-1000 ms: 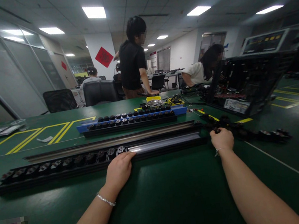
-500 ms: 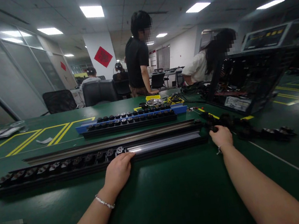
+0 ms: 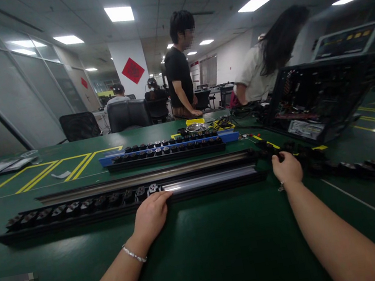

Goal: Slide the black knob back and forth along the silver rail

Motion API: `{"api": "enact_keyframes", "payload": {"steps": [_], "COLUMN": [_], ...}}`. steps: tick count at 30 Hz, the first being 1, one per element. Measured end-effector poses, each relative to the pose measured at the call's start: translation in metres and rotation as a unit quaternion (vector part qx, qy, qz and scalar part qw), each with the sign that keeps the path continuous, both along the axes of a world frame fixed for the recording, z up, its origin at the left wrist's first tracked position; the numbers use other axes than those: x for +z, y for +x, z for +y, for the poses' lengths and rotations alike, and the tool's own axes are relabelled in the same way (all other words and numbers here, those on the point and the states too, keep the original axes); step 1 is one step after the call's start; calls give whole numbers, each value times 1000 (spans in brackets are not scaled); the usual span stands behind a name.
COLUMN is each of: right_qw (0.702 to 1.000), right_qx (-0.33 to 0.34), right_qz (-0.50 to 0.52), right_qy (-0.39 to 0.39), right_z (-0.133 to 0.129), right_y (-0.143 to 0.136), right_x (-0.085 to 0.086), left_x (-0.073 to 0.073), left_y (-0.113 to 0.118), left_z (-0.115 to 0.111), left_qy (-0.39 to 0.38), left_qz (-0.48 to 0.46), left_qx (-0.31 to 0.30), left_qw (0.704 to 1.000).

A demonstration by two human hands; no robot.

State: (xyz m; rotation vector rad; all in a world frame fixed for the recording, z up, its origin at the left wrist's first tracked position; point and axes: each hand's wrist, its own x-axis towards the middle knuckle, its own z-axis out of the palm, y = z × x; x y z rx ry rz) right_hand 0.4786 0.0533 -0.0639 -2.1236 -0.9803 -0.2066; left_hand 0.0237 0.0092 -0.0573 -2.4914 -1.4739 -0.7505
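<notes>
My left hand (image 3: 153, 217) rests closed on the front edge of a long black rail (image 3: 212, 184), by the last of several dark round modules (image 3: 100, 202) that fill its left part. The rail's right part shows a bare silvery channel. My right hand (image 3: 288, 169) is closed, fingers pinched, beyond the rail's right end, beside a pile of black modules (image 3: 321, 163). Whatever its fingers hold is too dark and small to make out. Behind the filled rail lies another black rail with an unfilled channel (image 3: 178, 171).
Farther back are blue and black rails (image 3: 167, 151) with modules, a round metal dish (image 3: 197, 128), a yellow tray (image 3: 195, 121) and cables. An open computer case (image 3: 313, 100) stands at the right. Two people are across the green table (image 3: 206, 252).
My right hand has shifted slightly right and up, toward the pile of modules. My left hand stays on the rail. The person at the right has leaned farther right, and the view has turned slightly.
</notes>
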Motion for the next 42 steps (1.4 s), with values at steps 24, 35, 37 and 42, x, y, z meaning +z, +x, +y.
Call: {"api": "enact_keyframes", "payload": {"steps": [24,35,37,42], "right_qw": [886,904,905,906], "right_qx": [453,414,412,409], "right_qz": [-81,-79,-78,-76], "right_qy": [-52,-62,-66,-78], "right_z": [-20,-20,-19,-18], "right_y": [-358,-358,-359,-353], "right_x": [28,26,26,26], "left_x": [2,1,0,-3], "left_y": [-35,-33,-33,-33], "left_z": [16,16,17,21], "left_qy": [73,81,85,99], "left_qz": [-48,-21,-15,-8], "left_qx": [207,221,221,224], "left_qw": [974,972,971,969]}}
